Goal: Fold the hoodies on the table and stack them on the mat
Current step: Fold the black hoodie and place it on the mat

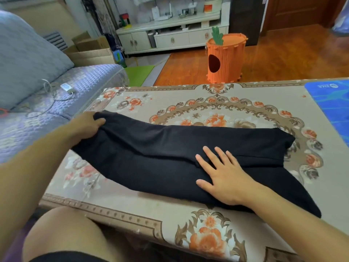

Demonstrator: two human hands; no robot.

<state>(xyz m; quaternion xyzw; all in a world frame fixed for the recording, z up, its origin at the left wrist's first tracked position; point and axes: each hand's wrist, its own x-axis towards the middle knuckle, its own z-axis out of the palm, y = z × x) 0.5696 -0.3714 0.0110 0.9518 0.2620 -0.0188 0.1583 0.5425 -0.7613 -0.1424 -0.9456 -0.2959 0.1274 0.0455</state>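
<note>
A black hoodie (pixel 170 157) lies folded lengthwise across the floral table (pixel 188 233); the left hand (pixel 88 127) pinches its far-left end, lifting the cloth slightly; the right hand (pixel 222 173) presses flat on its middle, fingers straight and spread; the blue mat (pixel 328 103) sits at the table's far right, apart from the hoodie.

Black hoodie (pixel 160 157) folded lengthwise, long band across table (pixel 188 233); blue mat (pixel 328 103) far right.

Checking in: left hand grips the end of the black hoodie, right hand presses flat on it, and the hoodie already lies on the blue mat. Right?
Not quite. The head view shows the black hoodie on the floral table cover, not on the blue mat, which is bare at the far right. The rest holds: left hand has its grip on the end, right hand presses flat.
</note>
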